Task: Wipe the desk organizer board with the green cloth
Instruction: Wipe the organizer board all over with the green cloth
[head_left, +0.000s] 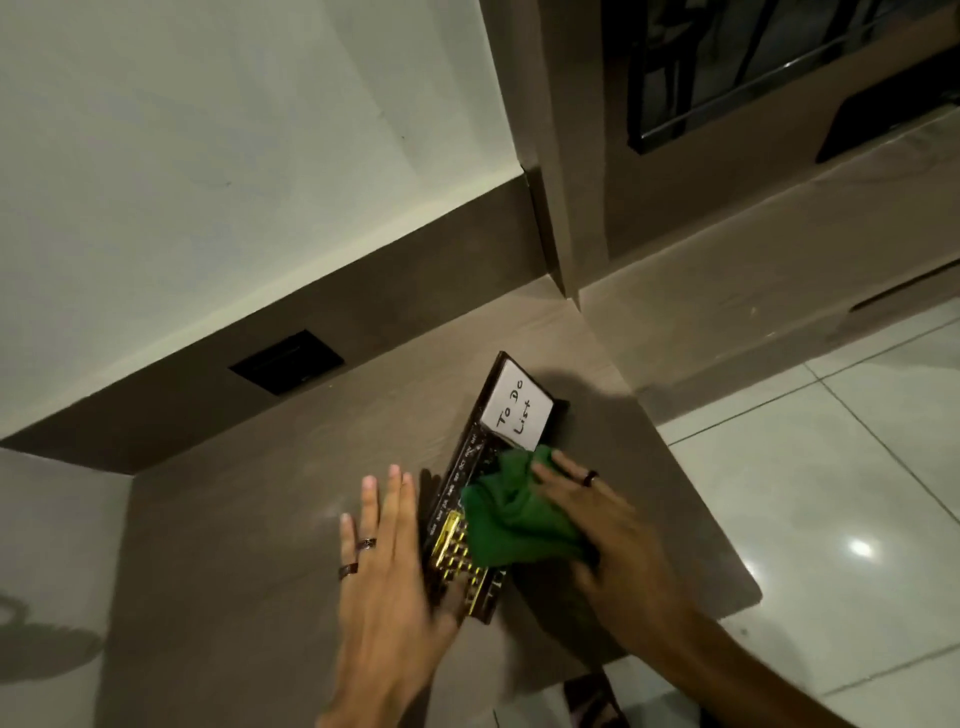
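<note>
A brown desk (270, 519) fills the lower centre of the frame. A dark board (470, 470) lies flat on it, right of centre, near the desk's right edge.

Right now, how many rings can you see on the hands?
3. Two on the left hand: one ring and another ring on neighbouring fingers. One dark ring on the right hand, which presses the green cloth. Others may be hidden.

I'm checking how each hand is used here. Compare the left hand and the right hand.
The left hand lies flat and open beside the organizer board, bracing its edge; the right hand presses the green cloth onto the board. The left wears two rings, while one dark ring shows on the right. Both are bare.
</note>
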